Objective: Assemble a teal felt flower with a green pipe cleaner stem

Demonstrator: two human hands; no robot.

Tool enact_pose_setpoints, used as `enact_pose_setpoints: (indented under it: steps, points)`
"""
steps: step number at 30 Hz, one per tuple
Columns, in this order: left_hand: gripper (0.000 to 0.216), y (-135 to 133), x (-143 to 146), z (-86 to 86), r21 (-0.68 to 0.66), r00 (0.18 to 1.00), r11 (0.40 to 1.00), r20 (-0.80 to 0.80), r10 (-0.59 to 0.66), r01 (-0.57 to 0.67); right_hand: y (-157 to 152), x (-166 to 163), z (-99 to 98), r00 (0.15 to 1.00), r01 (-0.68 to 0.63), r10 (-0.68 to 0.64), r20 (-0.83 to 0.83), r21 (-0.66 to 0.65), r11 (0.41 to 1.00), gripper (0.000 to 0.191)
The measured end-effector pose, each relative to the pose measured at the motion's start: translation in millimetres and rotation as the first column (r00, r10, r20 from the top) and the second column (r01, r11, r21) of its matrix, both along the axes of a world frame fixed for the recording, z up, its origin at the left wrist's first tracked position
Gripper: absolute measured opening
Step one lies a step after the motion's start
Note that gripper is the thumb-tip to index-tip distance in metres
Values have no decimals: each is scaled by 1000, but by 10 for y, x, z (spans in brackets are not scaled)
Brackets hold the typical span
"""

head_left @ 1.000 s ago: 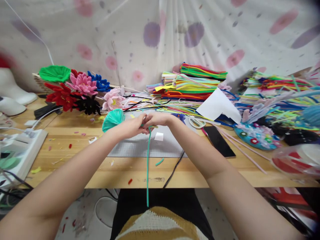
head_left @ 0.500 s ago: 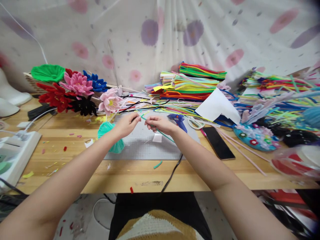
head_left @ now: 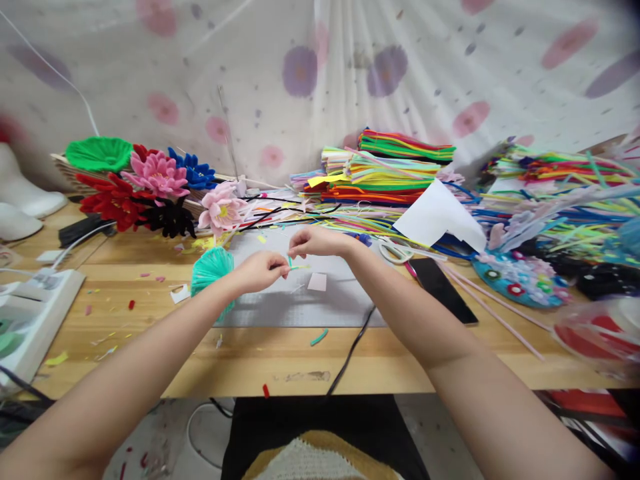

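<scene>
Over the grey cutting mat (head_left: 260, 312), my left hand (head_left: 263, 271) pinches a thin teal pipe cleaner (head_left: 299, 268) whose pale yellowish tip points right. My right hand (head_left: 315, 241) is closed just above, its fingertips at a short upright teal piece of the same pipe cleaner; how the rest runs is hidden by the fingers. Beside my left wrist is a teal pleated fuzzy piece (head_left: 213, 267), partly behind the forearm. A small white paper square (head_left: 317, 282) lies on the mat below my right hand. A blue glue gun (head_left: 364, 238) shows partly behind my right wrist.
Pipe-cleaner flowers (head_left: 157, 175) stand at the back left, bundled pipe cleaners (head_left: 390, 167) at the back. To the right lie scissors (head_left: 395, 251), a phone (head_left: 443, 290) and cut white paper (head_left: 440, 217). A black cable (head_left: 350, 353) crosses the front edge; a power strip (head_left: 45, 320) sits left.
My left hand has moved down and slightly right. My right hand has risen and turned its fingers downward. The pipe cleaner, earlier stretched diagonally under my right forearm, now shows only short parts between the fingers.
</scene>
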State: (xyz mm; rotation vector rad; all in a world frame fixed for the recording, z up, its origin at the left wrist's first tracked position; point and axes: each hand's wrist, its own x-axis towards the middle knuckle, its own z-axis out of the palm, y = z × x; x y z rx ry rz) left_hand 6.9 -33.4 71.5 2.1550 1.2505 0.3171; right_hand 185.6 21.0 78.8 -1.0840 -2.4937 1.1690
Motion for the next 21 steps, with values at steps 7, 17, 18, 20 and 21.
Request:
enact_pose_setpoints:
  steps: [7, 17, 18, 20, 21]
  points:
    - [25, 125, -63, -74, 88, 980, 978, 70, 185, -191, -504, -176, 258, 968, 108, -213, 133, 546, 831, 20]
    - [29, 10, -239, 120, -191, 944, 981, 314, 101, -41, -394, -127, -253, 989, 150, -131, -74, 374, 915, 20]
    - [29, -4, -239, 131, -208, 957, 978, 285, 60, 1, -345, -125, -235, 995, 104, -89, -54, 394, 913, 19]
    - [27, -21, -233, 134, -223, 977, 973, 214, -15, 63, -271, -121, -147, 1000, 1, -8, 13, 464, 886, 18]
    - [27, -22, -231, 124, -222, 984, 972, 176, -39, 78, -252, -120, -84, 998, -49, 21, 60, 509, 860, 18]
